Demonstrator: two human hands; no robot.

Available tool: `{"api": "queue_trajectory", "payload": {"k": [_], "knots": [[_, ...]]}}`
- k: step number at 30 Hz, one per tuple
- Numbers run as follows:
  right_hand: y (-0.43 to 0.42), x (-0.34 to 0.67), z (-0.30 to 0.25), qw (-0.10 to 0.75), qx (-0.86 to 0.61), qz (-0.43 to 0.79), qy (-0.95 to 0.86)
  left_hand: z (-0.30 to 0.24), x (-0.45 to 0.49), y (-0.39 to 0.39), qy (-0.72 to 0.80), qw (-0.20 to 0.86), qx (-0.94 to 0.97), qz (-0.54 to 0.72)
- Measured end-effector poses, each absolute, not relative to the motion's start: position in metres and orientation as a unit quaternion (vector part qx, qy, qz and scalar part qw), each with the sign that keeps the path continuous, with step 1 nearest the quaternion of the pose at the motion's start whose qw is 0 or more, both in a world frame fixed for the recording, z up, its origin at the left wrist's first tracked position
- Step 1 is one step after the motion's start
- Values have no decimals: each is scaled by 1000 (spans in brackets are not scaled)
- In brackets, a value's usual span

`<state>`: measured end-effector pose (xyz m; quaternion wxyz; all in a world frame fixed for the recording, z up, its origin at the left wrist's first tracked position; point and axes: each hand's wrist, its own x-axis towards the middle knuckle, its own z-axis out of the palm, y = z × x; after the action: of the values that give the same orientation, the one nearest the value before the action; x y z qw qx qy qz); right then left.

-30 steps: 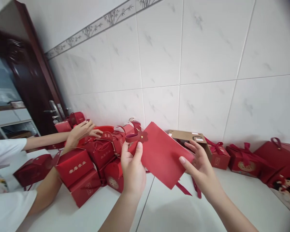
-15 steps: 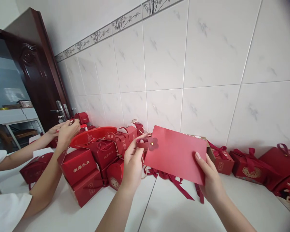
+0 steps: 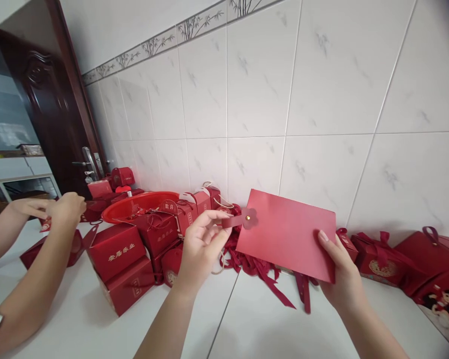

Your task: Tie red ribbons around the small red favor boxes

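Tiled wall: pale, grey-veined, crossed by a bamboo-patterned border; white surface below it, marked by one dark joint line; dark wooden door standing ajar at far left.

Co-worker's forearms enter from the left, hands close together, a small red item showing beneath the fingers; its details cannot be made out.

Red basin at left, near the wall, partly hidden by boxes; in front of it, a red box with gold characters, standing among other red boxes; at right, a large red box printed with cartoon figures, and near it a smaller ribbon-tied box bearing a round gold emblem.

Red panel: flat, plain-faced, held up clear of the white surface between the two hands, slightly tilted, its right side lower; right hand gripping its right edge, thumb pressed on the near face, the other fingers mostly hidden behind; left hand with fingers curled, thumb and forefinger pinching the strap at the panel's left edge.

Dark red ribbons lie tangled below and behind the panel, ends trailing forward; flower-shaped patch joins strap to panel, fixed by a gold-coloured stud.
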<state>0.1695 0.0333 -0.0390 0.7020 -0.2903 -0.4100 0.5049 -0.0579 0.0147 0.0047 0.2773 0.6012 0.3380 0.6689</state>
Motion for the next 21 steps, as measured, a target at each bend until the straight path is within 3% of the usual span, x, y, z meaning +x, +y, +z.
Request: {"api": "queue_trajectory", "payload": {"k": [10,18,21], "knots": [[34,171,-38,724,-262,569,-290,0,-49,14,311,204,683,629],[26,171,-28,697,-265,567,-350,-2,-47,20,312,193,666,649],[15,195,-16,705,-279,508,-409,1,-42,21,304,181,693,628]]}}
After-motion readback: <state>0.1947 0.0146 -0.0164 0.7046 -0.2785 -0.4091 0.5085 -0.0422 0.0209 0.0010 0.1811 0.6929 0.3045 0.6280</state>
